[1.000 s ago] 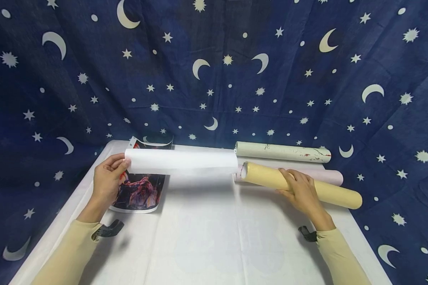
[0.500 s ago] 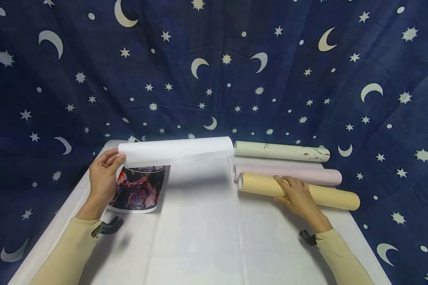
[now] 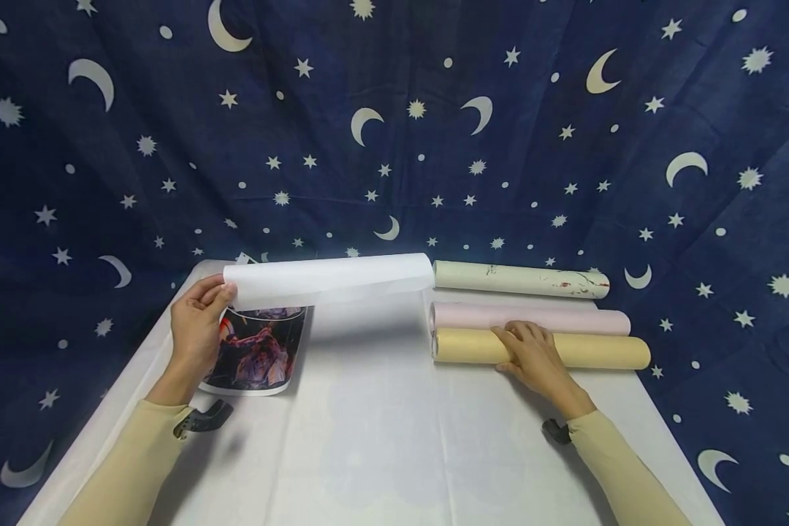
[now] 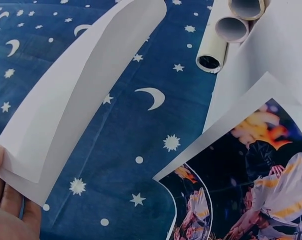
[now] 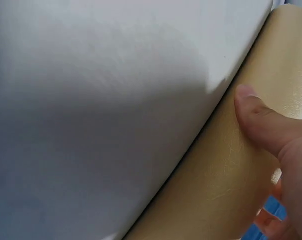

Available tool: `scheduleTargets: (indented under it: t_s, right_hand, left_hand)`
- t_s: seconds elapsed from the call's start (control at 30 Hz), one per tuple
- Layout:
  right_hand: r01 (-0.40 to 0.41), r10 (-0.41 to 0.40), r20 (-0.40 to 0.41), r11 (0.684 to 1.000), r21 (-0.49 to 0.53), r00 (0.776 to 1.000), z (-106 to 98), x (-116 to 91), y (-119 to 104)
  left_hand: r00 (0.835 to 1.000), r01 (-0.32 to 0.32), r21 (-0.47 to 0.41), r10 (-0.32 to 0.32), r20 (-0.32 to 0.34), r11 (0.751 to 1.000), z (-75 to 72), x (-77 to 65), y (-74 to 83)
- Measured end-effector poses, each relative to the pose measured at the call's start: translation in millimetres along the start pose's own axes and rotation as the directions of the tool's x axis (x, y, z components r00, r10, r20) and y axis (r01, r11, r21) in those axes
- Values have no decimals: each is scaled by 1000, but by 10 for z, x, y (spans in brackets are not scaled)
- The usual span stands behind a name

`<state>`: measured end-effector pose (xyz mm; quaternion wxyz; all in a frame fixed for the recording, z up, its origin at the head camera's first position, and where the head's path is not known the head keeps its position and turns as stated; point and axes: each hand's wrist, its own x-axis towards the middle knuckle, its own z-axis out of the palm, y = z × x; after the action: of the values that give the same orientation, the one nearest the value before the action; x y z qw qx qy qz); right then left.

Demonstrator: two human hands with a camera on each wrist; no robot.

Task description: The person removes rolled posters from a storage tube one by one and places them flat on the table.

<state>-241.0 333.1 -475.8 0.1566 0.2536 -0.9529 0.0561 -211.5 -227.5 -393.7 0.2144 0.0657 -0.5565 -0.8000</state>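
My left hand (image 3: 196, 329) pinches the left end of a white, loosely rolled sheet of paper (image 3: 329, 277), held up over the back of the table. In the left wrist view the sheet (image 4: 66, 110) curls over itself, its far end free. My right hand (image 3: 535, 358) grips a yellow paper roll (image 3: 601, 351) around its middle, thumb on the near side. That roll lies on the table along the front of a pink roll (image 3: 585, 321). The right wrist view shows my thumb (image 5: 255, 120) on the yellow surface, with most of the fingers hidden behind the roll.
Behind the pink roll lies a pale green roll (image 3: 519, 279) with a branch pattern. Glossy printed posters (image 3: 256, 358) with curling edges lie at the left, partly under the raised sheet. A white cloth covers the table (image 3: 368, 438); a blue star-patterned curtain (image 3: 421, 183) hangs behind.
My right hand has lowered the yellow roll and straightened it alongside the pink one. My left hand has raised the white sheet slightly, its right end tilting up, then shifted a little right.
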Motion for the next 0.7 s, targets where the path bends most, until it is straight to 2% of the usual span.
scheduleTargets:
  t_s: [0.2, 0.4, 0.7]
  right_hand:
    - [-2, 1, -21, 999, -47, 1000, 17, 77, 50]
    - [-1, 0, -22, 998, -63, 1000, 32, 178, 118]
    - [-9, 9, -15, 999, -39, 1000, 34, 328, 180]
  left_hand:
    - [1000, -29, -18, 29, 1, 999, 26, 13, -58]
    - [998, -65, 12, 65, 11, 998, 62, 6, -79]
    - [999, -44, 43, 44, 6, 998, 69, -4, -104]
